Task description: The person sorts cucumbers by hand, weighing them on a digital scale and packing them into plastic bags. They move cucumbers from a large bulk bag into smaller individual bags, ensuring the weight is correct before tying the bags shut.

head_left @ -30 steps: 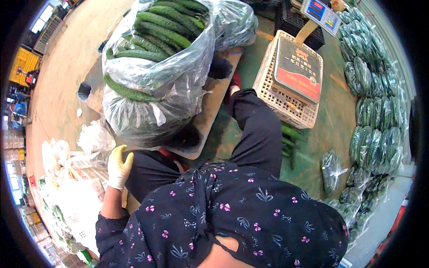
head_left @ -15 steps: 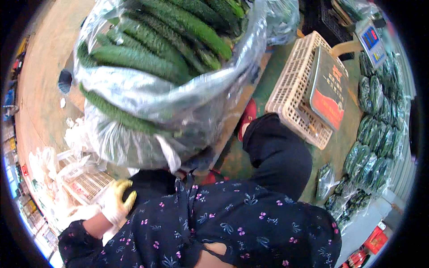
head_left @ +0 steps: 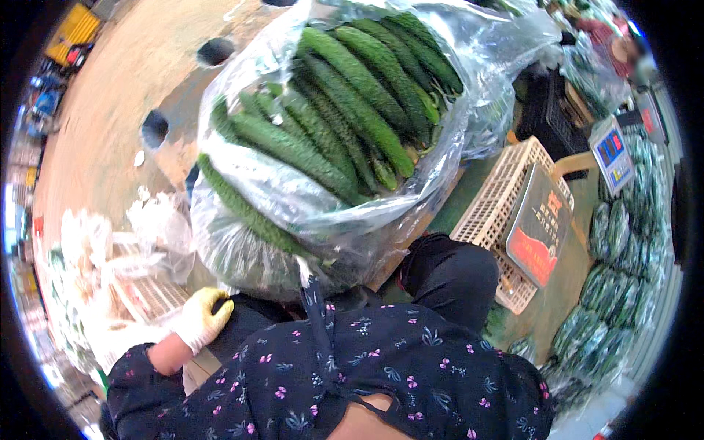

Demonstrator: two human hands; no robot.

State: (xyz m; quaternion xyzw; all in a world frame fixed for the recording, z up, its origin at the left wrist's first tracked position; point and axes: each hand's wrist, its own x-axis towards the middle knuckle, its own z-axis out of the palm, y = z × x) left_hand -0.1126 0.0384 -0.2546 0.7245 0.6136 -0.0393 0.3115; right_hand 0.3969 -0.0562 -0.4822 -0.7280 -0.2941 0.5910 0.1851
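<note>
In a cream and yellow glove, my left hand rests against my black trouser leg on the left. Its thumb and fingers are apart, and I see nothing held. My right hand is out of view. In front of me stands a large clear plastic bag, its mouth spread wide. Long, bumpy green cucumbers lie in it side by side, slanting down to the right. One cucumber lies apart on the near left side of the bag, outside the folded rim.
A beige plastic crate stands at my right with a dark, red-patterned board on it. Beyond is a scale display. Bagged cucumbers line the far right. At left lie a second crate and loose plastic bags.
The view has tilted up, so the cucumber bag and crate sit lower in the picture. My left hand stays on my leg. A person at the far right edge has come into view.
</note>
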